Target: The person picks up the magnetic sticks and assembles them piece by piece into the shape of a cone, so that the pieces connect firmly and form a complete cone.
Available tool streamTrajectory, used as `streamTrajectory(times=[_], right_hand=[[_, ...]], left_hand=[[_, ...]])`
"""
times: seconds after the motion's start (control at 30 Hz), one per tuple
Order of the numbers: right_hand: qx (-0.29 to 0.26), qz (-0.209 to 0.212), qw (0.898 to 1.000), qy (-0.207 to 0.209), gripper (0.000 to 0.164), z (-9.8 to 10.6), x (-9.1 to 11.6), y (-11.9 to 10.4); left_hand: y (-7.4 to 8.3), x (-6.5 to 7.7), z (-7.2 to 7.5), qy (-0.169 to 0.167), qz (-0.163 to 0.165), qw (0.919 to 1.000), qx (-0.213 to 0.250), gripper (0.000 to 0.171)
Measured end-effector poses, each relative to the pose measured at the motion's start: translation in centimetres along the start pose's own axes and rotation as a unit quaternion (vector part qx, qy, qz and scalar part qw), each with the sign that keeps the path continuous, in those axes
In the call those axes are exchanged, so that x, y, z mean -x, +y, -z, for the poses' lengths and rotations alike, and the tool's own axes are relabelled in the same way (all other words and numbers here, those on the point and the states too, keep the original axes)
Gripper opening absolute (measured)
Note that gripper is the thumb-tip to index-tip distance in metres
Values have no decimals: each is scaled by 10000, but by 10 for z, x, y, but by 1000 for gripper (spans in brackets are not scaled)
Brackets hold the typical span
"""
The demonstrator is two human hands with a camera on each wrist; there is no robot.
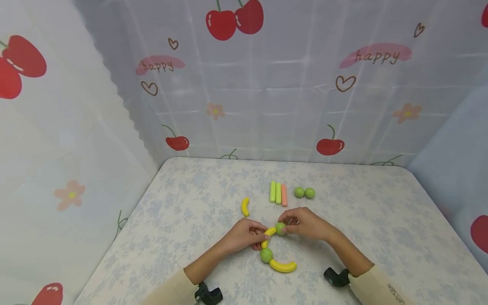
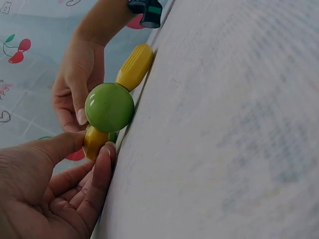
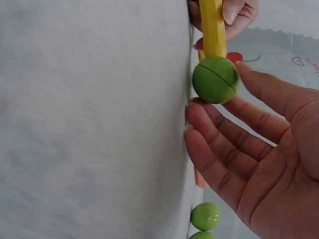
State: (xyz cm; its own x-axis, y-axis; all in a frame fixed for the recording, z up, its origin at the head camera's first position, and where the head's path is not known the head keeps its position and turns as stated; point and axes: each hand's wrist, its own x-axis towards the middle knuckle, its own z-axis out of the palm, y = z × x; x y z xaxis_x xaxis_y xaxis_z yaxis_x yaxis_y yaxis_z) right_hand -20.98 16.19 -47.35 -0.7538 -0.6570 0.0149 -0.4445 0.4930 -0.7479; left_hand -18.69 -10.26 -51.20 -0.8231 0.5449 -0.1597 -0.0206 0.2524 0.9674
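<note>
The chain (image 1: 264, 244) lies on the desk (image 1: 190, 203), and I take its lower ball (image 1: 266, 255) as my landmark. From that ball the lower curve (image 1: 284, 266) runs to the right and nearer me; the upper curve (image 1: 270, 231) rises on the far side, with the upper ball (image 1: 280, 228) at its tip, beyond and right of the landmark. The pieces touch end to end, but I can't tell how firmly they're joined.

My left grip (image 1: 244, 235), just beyond and left of the lower ball, pinches the upper curve between thumb and fingers. My right grip (image 1: 305, 222), farther out to the right, has the upper ball between thumb and fingertips.

I judge the pieces light, stiff and hard, probably plastic. The glossy balls could roll or slip, so I'd hold one across its middle with opposed fingertips; the ridged curves should give better purchase at mid-length, leaving their ends free. The joints look like the weak spots.

Beyond the lower ball and left of it sits a loose curve (image 1: 245, 207); farther beyond, two green sticks (image 1: 278, 193) and a pink stick (image 1: 284, 195) stand side by side; to their right, two loose balls (image 1: 299, 192) touch. A printed curtain (image 1: 267, 89) hangs behind everything.
</note>
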Motion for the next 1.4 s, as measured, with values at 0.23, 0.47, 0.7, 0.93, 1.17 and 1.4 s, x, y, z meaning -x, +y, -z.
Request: streamTrajectory(times=[0.23, 0.47, 0.7, 0.93, 1.17, 1.4], right_hand=[[434, 202, 9988, 43, 24, 21, -27, -16], [936, 636, 9934, -206, 24, 26, -73, -26], [1477, 799, 9839, -618, 30, 8, -114, -25], [1983, 799, 9720, -978, 31, -9, -133, -29], [2619, 1138, 9530, -1010, 24, -16, -136, -24], [2605, 1163, 9543, -885, 13, -15, -134, -22]], left_hand=[[3, 0, 2, -35, 2, 9998, -184, 25], [4, 1, 3, -72, 44, 9999, -115, 24], [2, 1, 4, -89, 54, 9999, -48, 22], [-3, -2, 4, -168, -71, 9998, -21, 24], [-5, -4, 4, -233, -102, 9997, -19, 25], [-4, -2, 4, -162, -8, 9999, 14, 24]])
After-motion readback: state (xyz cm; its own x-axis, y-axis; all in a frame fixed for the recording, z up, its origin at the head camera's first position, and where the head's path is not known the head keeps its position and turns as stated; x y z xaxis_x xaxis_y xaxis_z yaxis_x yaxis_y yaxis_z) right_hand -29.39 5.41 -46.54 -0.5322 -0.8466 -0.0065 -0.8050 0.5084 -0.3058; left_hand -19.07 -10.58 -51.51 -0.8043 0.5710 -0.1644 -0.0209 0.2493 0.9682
